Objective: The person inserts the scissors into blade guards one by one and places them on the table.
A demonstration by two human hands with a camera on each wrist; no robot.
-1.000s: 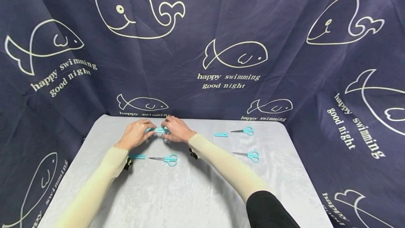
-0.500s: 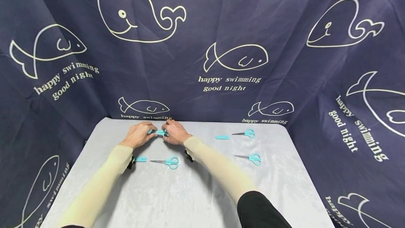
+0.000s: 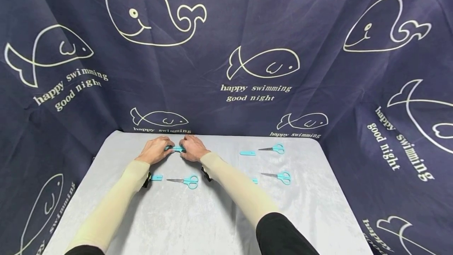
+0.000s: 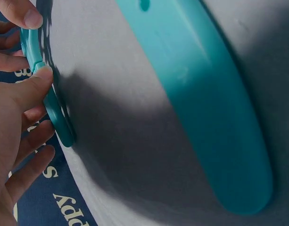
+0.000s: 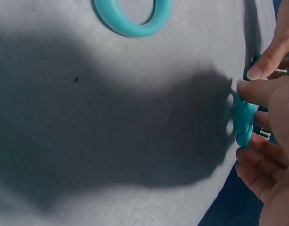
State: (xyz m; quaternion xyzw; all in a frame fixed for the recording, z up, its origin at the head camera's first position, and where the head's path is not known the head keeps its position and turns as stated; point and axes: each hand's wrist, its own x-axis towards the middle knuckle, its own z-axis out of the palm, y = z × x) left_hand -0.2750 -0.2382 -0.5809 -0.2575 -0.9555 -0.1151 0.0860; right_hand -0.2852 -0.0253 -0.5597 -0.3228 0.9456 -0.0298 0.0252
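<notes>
Both hands meet over a pair of teal scissors near the table's far left edge. My left hand pinches the teal blade cover between thumb and fingers. By the handle loops, my right hand grips the scissors, thumb on the near side. No bare blade shows between the hands; the cover and scissors lie in one line. Nearer to me, another pair of scissors lies on the table, with a loose cover beside my left wrist.
At the right, scissors lie with a cover left of their tips. Below them are more scissors, their cover partly behind my right forearm. A dark blue printed curtain surrounds the grey-white table.
My right hand has shifted slightly left, closer to my left hand. As the right forearm moved, a cover at the right came partly into sight.
</notes>
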